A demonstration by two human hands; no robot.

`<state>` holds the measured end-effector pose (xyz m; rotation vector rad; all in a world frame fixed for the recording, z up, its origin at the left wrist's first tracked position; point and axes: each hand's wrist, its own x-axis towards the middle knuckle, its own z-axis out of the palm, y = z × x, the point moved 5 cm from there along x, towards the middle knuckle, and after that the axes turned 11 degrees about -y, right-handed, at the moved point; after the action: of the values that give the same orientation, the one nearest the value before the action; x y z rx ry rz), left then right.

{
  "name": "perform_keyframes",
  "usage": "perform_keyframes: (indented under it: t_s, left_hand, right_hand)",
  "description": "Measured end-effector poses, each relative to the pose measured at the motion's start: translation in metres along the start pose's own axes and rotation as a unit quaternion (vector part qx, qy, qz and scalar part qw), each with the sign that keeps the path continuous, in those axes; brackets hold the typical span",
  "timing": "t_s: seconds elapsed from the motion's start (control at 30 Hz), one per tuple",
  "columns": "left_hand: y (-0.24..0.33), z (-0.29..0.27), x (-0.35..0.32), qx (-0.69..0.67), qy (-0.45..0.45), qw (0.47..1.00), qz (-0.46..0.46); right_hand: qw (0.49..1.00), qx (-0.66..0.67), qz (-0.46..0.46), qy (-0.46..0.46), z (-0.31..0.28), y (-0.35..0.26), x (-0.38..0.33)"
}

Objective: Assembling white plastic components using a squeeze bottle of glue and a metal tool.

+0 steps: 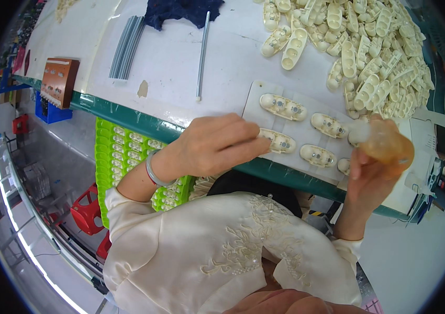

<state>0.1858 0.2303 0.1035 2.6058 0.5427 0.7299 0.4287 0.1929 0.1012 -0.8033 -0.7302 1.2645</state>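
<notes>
My right hand (371, 170) is wrapped round a translucent squeeze bottle (390, 152) holding amber liquid, its pale nozzle end pointing left over a white board (256, 102). On that board lie several cream oval plastic shells (284, 107) in two rows, with small metal pieces inside. My left hand (220, 145) is closed, fingers bent together, with its fingertips at the left end of a near-row shell (280, 141). Whatever is between those fingertips is hidden. The right part of the board is partly covered by the bottle and my right hand.
A big heap of loose cream shells (358, 52) fills the far right. Grey rods (127, 47), a single metal rod (203, 57) and a dark blue cloth (178, 11) lie farther back. A brown block (59, 81) sits at left; a green tray (108, 172) of parts stands below the table edge.
</notes>
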Motion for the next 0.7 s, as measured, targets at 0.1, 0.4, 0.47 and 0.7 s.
perform_keyframes:
  t_s: [0.1,0.4,0.47,0.7]
  left_hand:
    - [0.000,0.004,-0.005,0.036,0.033,0.998,0.037]
    - [0.000,0.003,-0.005,0.024,0.055,0.998,0.037]
    - [0.001,0.003,-0.006,0.018,0.019,0.999,0.040]
    - [0.000,0.003,-0.010,0.026,0.031,0.998,0.043]
  right_hand:
    - [0.948,-0.313,-0.044,-0.036,0.025,0.001,0.004]
    - [0.840,-0.474,-0.189,-0.185,0.054,0.007,0.020]
    - [0.861,-0.444,-0.170,-0.183,0.055,0.010,0.019]
    - [0.831,-0.501,-0.176,-0.165,0.063,0.014,0.018]
